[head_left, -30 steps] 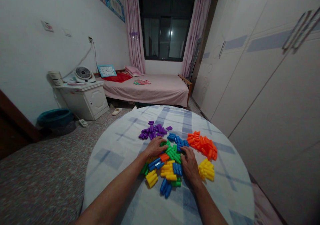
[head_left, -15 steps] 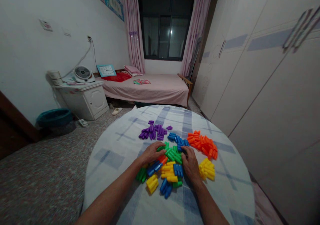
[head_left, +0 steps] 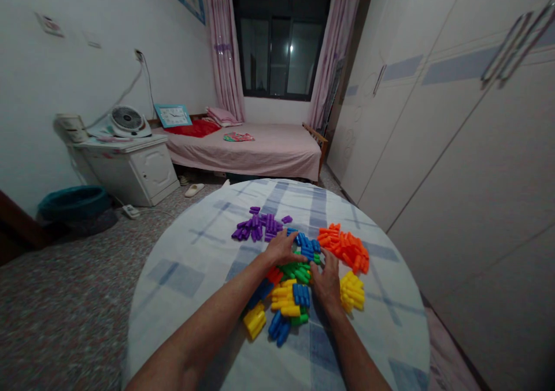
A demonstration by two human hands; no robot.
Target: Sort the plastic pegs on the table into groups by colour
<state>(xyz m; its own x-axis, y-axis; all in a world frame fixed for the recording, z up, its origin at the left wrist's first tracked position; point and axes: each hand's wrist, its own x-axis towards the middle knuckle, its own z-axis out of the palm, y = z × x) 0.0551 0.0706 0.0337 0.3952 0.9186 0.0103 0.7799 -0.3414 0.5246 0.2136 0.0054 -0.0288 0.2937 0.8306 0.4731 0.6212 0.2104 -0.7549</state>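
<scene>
On a round table with a blue-checked cloth point(head_left: 182, 275) lie heaps of small plastic blocks. A mixed pile point(head_left: 289, 295) of yellow, blue, green and red blocks sits in the middle. My left hand point(head_left: 284, 249) rests palm down on the far side of that pile, fingers curled over green and blue blocks point(head_left: 306, 246). My right hand point(head_left: 326, 281) lies on the pile's right side, fingers bent onto the blocks. A purple heap point(head_left: 256, 228) lies beyond the left hand, an orange heap point(head_left: 343, 245) and a yellow heap point(head_left: 353, 291) lie to the right.
White wardrobe doors point(head_left: 455, 148) stand close on the right. A pink-covered bed point(head_left: 260, 148) is beyond the table under a dark window. A white bedside cabinet point(head_left: 130, 168) with a fan stands at the left, and a teal basin point(head_left: 71, 200) sits on the floor.
My left hand has slid forward and to the right, from the pile's left side onto the green and blue blocks. The head has turned a little left, shifting the whole scene.
</scene>
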